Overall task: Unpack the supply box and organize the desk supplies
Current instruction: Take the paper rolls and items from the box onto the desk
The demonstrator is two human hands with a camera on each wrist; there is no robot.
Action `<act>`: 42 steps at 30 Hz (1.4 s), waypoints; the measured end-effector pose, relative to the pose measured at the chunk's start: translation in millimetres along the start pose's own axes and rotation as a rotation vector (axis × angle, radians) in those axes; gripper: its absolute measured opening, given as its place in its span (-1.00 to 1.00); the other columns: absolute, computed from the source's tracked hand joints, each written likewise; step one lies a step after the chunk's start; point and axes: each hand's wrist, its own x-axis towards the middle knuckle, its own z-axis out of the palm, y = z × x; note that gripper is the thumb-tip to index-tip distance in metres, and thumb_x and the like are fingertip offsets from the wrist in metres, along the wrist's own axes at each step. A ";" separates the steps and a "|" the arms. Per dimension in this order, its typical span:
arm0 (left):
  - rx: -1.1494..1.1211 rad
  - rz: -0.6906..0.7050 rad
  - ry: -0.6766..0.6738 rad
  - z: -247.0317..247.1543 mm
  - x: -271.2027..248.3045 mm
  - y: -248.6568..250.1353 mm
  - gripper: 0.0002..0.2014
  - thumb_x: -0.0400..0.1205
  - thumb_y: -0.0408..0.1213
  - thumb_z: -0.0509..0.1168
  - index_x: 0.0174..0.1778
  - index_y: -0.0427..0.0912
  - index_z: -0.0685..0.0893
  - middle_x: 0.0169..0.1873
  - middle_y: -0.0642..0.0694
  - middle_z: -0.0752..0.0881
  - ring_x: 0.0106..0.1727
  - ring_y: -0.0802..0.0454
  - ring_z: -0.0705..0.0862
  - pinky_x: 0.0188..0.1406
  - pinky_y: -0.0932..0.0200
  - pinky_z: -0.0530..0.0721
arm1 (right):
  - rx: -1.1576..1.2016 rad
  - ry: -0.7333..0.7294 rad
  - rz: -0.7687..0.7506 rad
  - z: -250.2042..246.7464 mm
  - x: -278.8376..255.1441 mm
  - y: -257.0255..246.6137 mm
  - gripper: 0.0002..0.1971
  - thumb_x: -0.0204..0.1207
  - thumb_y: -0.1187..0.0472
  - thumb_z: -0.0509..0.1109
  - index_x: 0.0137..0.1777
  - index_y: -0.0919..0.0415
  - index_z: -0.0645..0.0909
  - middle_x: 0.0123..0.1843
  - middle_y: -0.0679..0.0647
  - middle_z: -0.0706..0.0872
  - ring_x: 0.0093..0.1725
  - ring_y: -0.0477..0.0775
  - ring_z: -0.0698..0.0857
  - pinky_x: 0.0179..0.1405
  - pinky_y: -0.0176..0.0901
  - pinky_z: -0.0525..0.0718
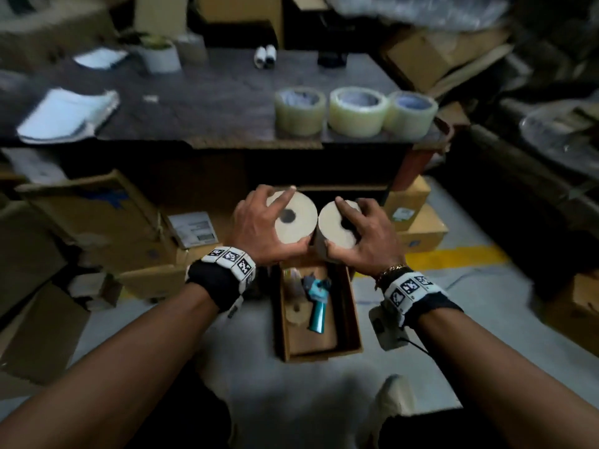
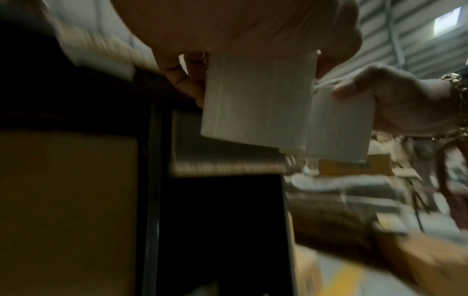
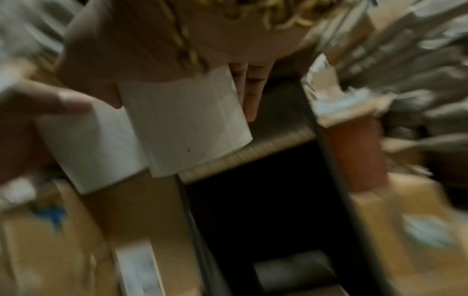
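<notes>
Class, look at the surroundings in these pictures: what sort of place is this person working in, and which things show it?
Probably a warehouse stockroom or packing area. Cardboard cartons are piled around a dark desk, clear packing tape rolls stand on it, and a yellow line marks the concrete floor.

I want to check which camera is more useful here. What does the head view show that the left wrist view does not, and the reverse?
Only the head view: three clear tape rolls on the dark desk, and a teal tape dispenser in the open cardboard box.

Only the left wrist view: the white rolls' tall side walls, and a grey ridged wall.

Both: the left hand and right hand each gripping a white paper roll.
</notes>
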 end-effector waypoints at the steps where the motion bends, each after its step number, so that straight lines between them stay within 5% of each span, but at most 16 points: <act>1: -0.002 -0.009 0.051 -16.0 11.2 -1.6 -0.06 0.22 0.45 0.30 0.49 0.01 0.52 0.15 -0.19 0.57 0.11 -0.17 0.62 0.03 -0.03 0.65 | 0.014 0.047 -0.037 -12.0 16.0 -12.4 -0.14 0.16 -0.38 0.43 0.51 -0.08 0.54 0.26 0.15 0.57 0.21 0.20 0.66 0.01 0.06 0.75; 8: -0.018 -0.170 0.217 -117.5 87.2 -39.9 -0.10 0.22 0.44 0.31 0.47 0.07 0.50 0.17 -0.18 0.51 0.13 -0.16 0.59 0.13 -0.08 0.65 | 0.071 0.175 -0.161 -67.3 127.7 -93.3 -0.15 0.18 -0.44 0.40 0.50 -0.11 0.53 0.29 0.09 0.57 0.22 0.09 0.65 0.05 0.02 0.74; 20: -0.013 -0.458 0.163 -160.4 154.1 -129.9 -0.02 0.17 0.54 0.27 0.45 0.05 0.57 0.34 -0.12 0.51 0.37 -0.13 0.54 0.38 -0.04 0.54 | 0.156 -0.042 -0.104 -19.3 257.1 -161.2 -0.08 0.20 -0.47 0.38 0.57 -0.08 0.47 0.38 0.05 0.52 0.34 0.06 0.57 0.30 -0.01 0.62; 25: -0.004 -0.531 0.054 -141.5 169.6 -138.9 0.02 0.12 0.62 0.22 0.44 0.08 0.56 0.38 -0.12 0.53 0.40 -0.16 0.54 0.40 -0.15 0.52 | 0.119 -0.095 -0.063 -3.8 272.9 -147.0 -0.14 0.27 -0.42 0.43 0.57 -0.08 0.47 0.40 0.07 0.50 0.38 0.12 0.56 0.30 -0.01 0.59; 32: 0.026 -0.520 -0.095 -106.9 169.6 -147.9 -0.05 0.36 0.54 0.16 0.59 0.01 0.38 0.49 -0.18 0.44 0.50 -0.20 0.43 0.49 -0.15 0.40 | -0.181 -0.230 -0.046 16.7 276.8 -132.0 -0.08 0.32 -0.67 -0.03 0.60 -0.18 0.34 0.46 0.14 0.53 0.38 0.28 0.59 0.36 0.20 0.55; 37: 0.070 -0.517 -0.126 -105.8 168.9 -144.8 -0.05 0.39 0.55 0.07 0.63 0.06 0.26 0.59 -0.18 0.29 0.59 -0.24 0.28 0.56 -0.26 0.24 | -0.165 -0.273 -0.044 10.1 274.2 -134.5 -0.02 0.30 -0.70 -0.05 0.63 -0.14 0.26 0.52 0.17 0.48 0.45 0.31 0.53 0.41 0.32 0.50; 39: 0.133 -0.523 -0.098 -108.0 166.4 -138.0 -0.06 0.42 0.55 0.05 0.66 0.09 0.16 0.66 -0.15 0.16 0.65 -0.24 0.12 0.55 -0.33 0.08 | -0.129 -0.249 -0.045 3.7 266.6 -133.0 0.06 0.25 -0.73 -0.04 0.68 -0.11 0.14 0.60 0.17 0.41 0.52 0.28 0.46 0.45 0.36 0.46; 42: 0.230 -0.419 0.081 -105.1 151.0 -120.8 -0.11 0.43 0.53 0.04 0.62 0.11 0.21 0.65 -0.13 0.15 0.65 -0.22 0.09 0.50 -0.32 0.14 | -0.032 -0.070 -0.131 -5.7 245.1 -125.4 -0.07 0.33 -0.65 0.08 0.57 -0.07 0.34 0.50 0.07 0.50 0.44 0.15 0.51 0.37 0.29 0.53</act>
